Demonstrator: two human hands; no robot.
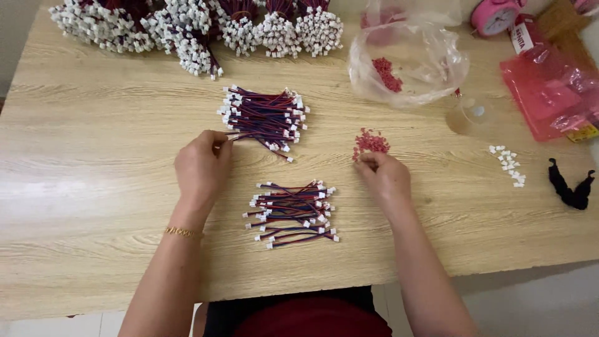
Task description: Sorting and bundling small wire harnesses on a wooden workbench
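Note:
My left hand [201, 163] reaches to the left end of a loose pile of short red-and-blue wires with white connectors [265, 117], its fingertips pinched on one wire's end. My right hand [382, 173] rests at the near edge of a small heap of red plastic pieces [370, 141], fingers pinched together on the pieces. Between my hands, nearer to me, lies a second pile of the same wires [292, 212].
Several tied bundles of wires with white connectors [193, 28] line the far edge of the wooden table [93, 175]. An open clear bag with red pieces [405, 59], a clear cup [471, 115], red bags [552, 93], white connectors [510, 165] and a black band [569, 187] lie right.

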